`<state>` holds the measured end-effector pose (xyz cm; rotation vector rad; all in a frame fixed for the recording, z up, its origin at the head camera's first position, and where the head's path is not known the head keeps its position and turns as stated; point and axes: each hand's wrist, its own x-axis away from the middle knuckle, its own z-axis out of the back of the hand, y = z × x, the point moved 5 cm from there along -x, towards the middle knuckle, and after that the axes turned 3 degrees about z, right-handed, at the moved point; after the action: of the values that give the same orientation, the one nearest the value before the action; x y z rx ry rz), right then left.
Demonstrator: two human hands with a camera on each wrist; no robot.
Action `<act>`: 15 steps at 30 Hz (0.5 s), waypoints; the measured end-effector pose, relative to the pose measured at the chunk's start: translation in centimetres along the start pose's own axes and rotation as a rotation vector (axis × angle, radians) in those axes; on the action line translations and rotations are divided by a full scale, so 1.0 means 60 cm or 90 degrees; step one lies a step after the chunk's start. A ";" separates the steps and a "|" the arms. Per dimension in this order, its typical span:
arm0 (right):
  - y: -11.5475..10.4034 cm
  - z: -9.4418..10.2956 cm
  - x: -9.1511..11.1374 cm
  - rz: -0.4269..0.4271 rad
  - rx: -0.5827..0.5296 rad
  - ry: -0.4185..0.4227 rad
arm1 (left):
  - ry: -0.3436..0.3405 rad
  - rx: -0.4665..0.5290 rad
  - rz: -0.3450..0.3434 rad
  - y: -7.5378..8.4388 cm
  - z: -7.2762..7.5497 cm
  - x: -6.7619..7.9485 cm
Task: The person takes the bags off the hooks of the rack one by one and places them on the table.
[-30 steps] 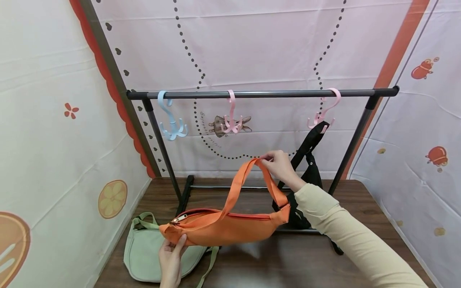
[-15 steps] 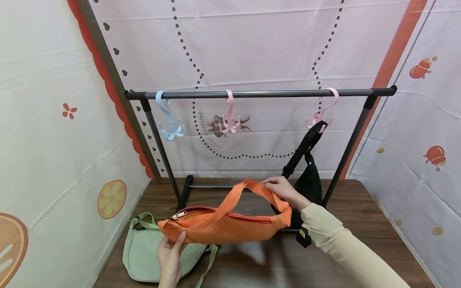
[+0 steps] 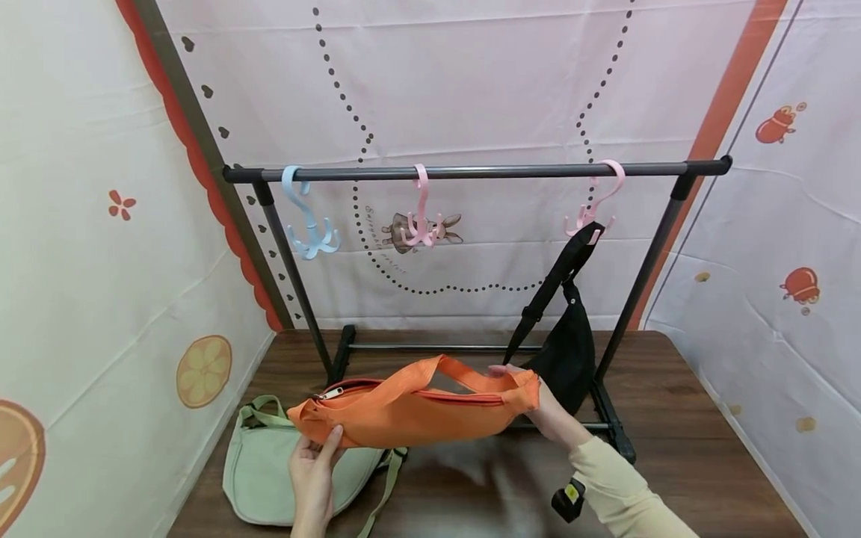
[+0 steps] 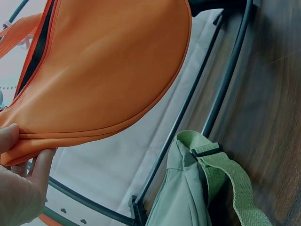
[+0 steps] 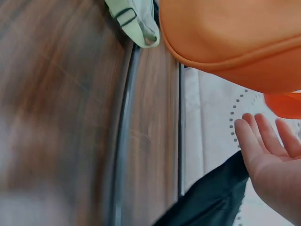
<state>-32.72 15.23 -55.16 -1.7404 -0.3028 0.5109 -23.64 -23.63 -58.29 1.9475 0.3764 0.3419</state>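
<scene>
Orange bag (image 3: 417,424), 6 o'clock in the head view: smooth, leather-like, soft satin sheen
Orange strap (image 4: 21,34): ribbed woven webbing
Zip pull (image 3: 332,393): shiny, metal-looking
Green bag (image 3: 258,478), 7 o'clock: matt cloth, webbing strap
Black bag (image 3: 570,359), 4 o'clock: smooth dark cloth
Rail (image 3: 498,172), 12 o'clock: smooth metal-looking tube, glossy
Blue hook (image 3: 310,236), 10 o'clock: smooth plastic
Surface (image 3: 679,486): wood-grained, semi-gloss
Backdrop (image 3: 471,90): creased matt cloth

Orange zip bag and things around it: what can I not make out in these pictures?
Head: inside the orange zip bag, hidden by its front.
Head: part of the green bag, behind left hand.
Right wrist: part of right hand, cut by right edge.
Right wrist: tabletop, blurred.
</scene>
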 end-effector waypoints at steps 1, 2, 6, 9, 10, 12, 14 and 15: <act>0.018 0.012 0.003 -0.016 -0.014 0.035 | -0.003 0.000 0.001 -0.001 0.000 0.000; -0.005 -0.005 0.020 -0.016 -0.004 0.070 | -0.006 -0.003 0.000 -0.003 0.000 0.000; -0.103 -0.081 0.093 -0.089 0.030 0.246 | -0.027 -0.010 -0.011 -0.006 -0.001 0.002; -0.148 -0.121 0.122 -0.104 -0.018 0.300 | -0.067 0.021 -0.034 0.016 -0.012 0.015; -0.155 -0.130 0.129 -0.109 -0.032 0.314 | -0.073 0.023 -0.037 0.017 -0.013 0.017; -0.167 -0.145 0.140 -0.098 -0.054 0.306 | -0.093 0.038 -0.050 0.018 -0.014 0.018; -0.170 -0.155 0.149 -0.069 -0.070 0.283 | -0.122 0.061 -0.055 0.025 -0.019 0.024; -0.169 -0.158 0.154 -0.052 -0.070 0.270 | -0.127 0.062 -0.055 0.024 -0.020 0.025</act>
<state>-19.35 13.76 -45.34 -1.8835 -0.0991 0.0588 -22.59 -22.57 -56.43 2.0317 0.3514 0.0731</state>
